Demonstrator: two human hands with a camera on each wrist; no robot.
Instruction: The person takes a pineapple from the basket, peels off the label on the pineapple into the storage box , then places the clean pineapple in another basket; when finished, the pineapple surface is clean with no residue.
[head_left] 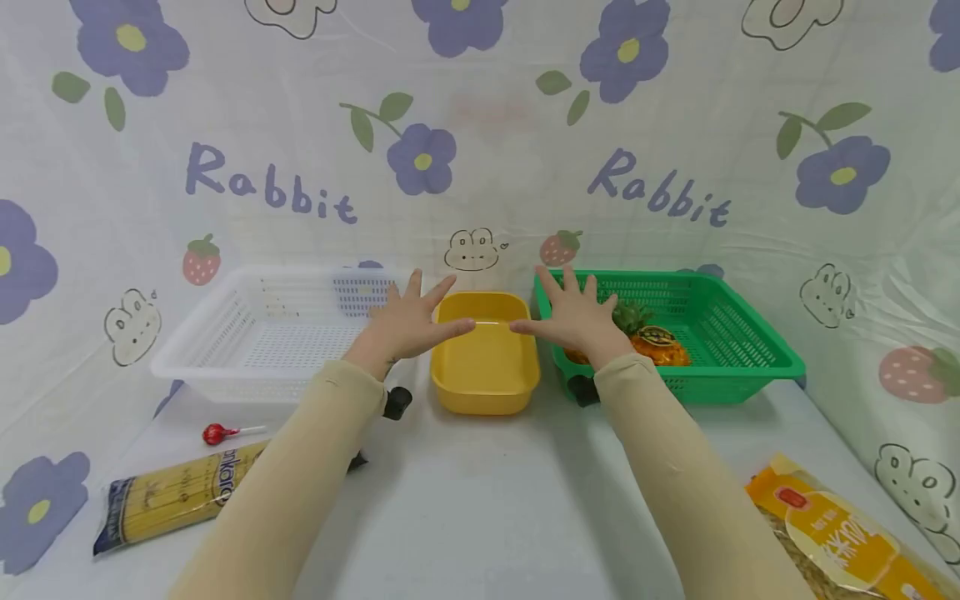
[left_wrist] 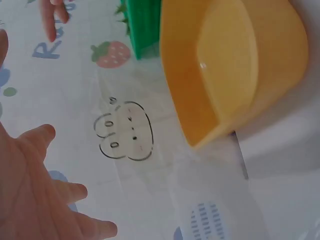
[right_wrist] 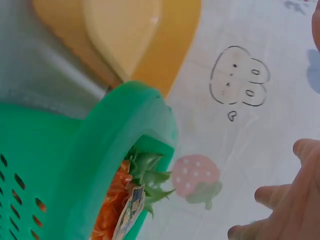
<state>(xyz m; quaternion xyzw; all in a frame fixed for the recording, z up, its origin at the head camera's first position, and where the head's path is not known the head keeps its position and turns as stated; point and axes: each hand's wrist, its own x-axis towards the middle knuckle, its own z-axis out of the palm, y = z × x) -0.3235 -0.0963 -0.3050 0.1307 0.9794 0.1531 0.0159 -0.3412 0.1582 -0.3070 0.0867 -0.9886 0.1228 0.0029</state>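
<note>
Both hands are raised with fingers spread and hold nothing. My left hand is between the white basket and the yellow bin; its spread fingers show at the left of the left wrist view. Over the near left part of the green basket is my right hand, partly hiding what lies inside. In that basket sits an orange item with green leaves and a dark label, resembling a pineapple. The yellow bin stands between the two baskets, and its visible inside holds nothing.
At the left of the white table lie a red lollipop and a pack of spaghetti, partly behind the left sleeve. An orange-and-clear bag of grain lies at the near right corner. A patterned cloth hangs behind.
</note>
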